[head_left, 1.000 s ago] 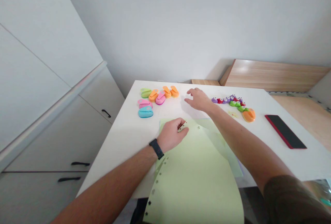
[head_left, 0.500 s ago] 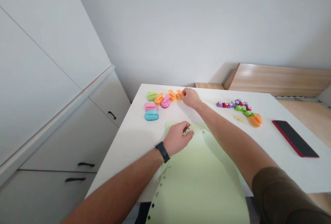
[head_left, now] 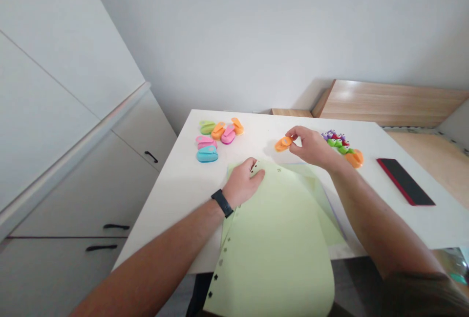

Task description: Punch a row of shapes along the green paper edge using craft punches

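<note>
My left hand [head_left: 244, 180], with a dark band on the wrist, pinches the top left corner of a pale green sheet of paper [head_left: 274, 239]. Small flower and other shapes are punched along the sheet's left and top edges, and its lower part hangs over the table's front edge. Between the thumb and fingers of my right hand [head_left: 308, 145] is an orange craft punch [head_left: 283, 144], held above the table beyond the paper. Further craft punches lie at the back left: a green one [head_left: 207, 127], a blue one [head_left: 207, 154], plus pink and orange ones [head_left: 237, 125].
Right of my right hand sit several small purple, red and green punches with eyes [head_left: 339, 140] and an orange punch [head_left: 354, 158]. A black and red flat board [head_left: 405, 181] lies on the white table [head_left: 172, 200]. White cabinets [head_left: 73, 160] stand at the left.
My right hand has lifted the orange punch from the end of the back row and brought it right and nearer. My left hand keeps hold of the paper. The view has shifted slightly.
</note>
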Tool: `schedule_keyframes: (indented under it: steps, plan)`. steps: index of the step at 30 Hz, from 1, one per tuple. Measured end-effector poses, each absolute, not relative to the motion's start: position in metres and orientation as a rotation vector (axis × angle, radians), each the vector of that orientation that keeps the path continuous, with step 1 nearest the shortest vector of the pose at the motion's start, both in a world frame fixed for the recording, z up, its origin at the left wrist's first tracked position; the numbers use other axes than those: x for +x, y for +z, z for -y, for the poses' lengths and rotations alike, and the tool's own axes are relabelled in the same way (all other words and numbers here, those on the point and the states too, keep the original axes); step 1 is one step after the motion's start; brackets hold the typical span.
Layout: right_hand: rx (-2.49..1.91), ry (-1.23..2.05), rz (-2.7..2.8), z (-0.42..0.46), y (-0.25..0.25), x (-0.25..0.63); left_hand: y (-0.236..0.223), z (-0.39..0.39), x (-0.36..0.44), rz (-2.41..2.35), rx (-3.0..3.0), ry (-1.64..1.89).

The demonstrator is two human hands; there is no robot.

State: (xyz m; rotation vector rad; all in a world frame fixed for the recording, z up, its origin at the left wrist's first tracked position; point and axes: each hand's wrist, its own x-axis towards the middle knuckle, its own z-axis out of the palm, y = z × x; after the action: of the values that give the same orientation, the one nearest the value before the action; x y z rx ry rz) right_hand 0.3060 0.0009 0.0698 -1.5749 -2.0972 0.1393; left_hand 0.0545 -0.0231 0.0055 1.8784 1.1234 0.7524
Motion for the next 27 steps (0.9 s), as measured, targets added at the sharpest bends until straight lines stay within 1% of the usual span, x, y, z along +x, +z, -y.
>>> schedule_keyframes:
  steps: [5,12,27]
  plan:
    - [-1.535,0.188,2.186,0.028,0.056,0.322,0.007,0.021,0.055,-1.151,1.851,0.736]
    - [-1.484,0.24,2.111,0.033,0.035,0.327,0.002,0.019,0.056,-1.183,1.85,0.733]
    - [-1.452,0.269,2.097,0.035,0.032,0.335,0.006,0.02,0.059,-1.161,1.829,0.718]
